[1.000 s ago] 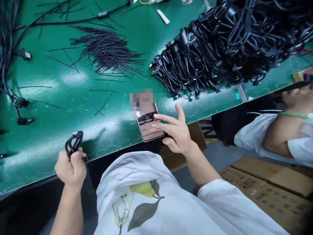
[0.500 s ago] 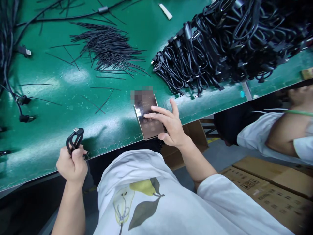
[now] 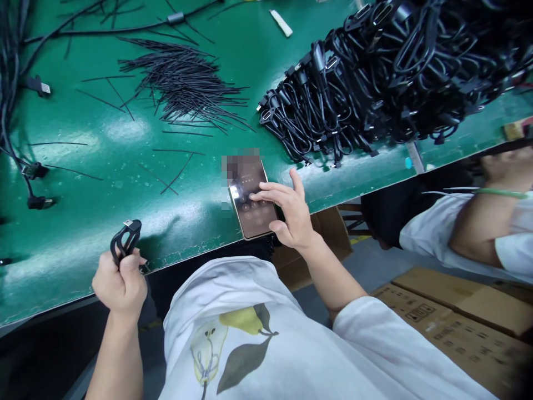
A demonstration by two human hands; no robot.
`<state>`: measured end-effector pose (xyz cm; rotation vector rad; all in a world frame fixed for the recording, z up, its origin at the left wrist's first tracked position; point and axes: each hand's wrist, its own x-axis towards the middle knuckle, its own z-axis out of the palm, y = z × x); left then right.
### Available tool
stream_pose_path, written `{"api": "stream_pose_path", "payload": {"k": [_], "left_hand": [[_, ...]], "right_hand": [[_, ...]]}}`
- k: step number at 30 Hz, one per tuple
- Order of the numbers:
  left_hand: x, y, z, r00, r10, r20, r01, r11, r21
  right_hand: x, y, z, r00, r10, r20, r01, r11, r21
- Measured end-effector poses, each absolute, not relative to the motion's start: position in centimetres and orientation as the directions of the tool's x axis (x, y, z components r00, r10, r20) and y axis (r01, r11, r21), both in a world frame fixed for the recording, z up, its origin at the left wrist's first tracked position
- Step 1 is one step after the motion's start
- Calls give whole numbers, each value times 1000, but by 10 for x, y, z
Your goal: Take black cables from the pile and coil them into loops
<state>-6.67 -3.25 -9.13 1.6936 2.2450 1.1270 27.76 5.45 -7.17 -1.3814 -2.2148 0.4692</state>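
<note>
My left hand (image 3: 121,283) is closed around a folded black cable (image 3: 126,238) at the table's front edge, its metal plug pointing up. On the green table (image 3: 200,205) lies a smartphone (image 3: 255,214), screen up, showing a keypad of round keys. Over the phone's right side, my right hand (image 3: 291,214) has its fingers spread, the fingertips on or just above the screen. It holds nothing. Part of the phone's upper end is blurred out.
Beyond the phone lies a pile of thin black ties (image 3: 183,83). Bundled black cables (image 3: 333,105) are heaped to the right, and loose cables (image 3: 12,111) run down the left. Another person's arm (image 3: 478,228) and cardboard boxes (image 3: 449,328) are at the right.
My right fingers have shifted slightly over the phone's screen. The left hand still grips the folded cable, and the view has moved a little.
</note>
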Motion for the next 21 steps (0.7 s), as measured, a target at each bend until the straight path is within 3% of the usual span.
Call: {"api": "stream_pose_path", "payload": {"k": [5, 8, 12, 21], "left_hand": [[-67, -32, -92, -381, 865, 326, 780, 111, 616], [-64, -31, -90, -381, 864, 330, 786, 114, 608], [-63, -31, -88, -393, 865, 312, 780, 134, 611], [-64, -31, -89, -397, 857, 330, 777, 122, 618]], "right_hand": [[275, 53, -72, -307, 871, 383, 607, 490, -626], [275, 56, -74, -27, 912, 410, 575, 349, -740], [275, 65, -77, 278, 909, 312, 536, 123, -835], [274, 67, -76, 287, 890, 353, 437, 206, -875]]}}
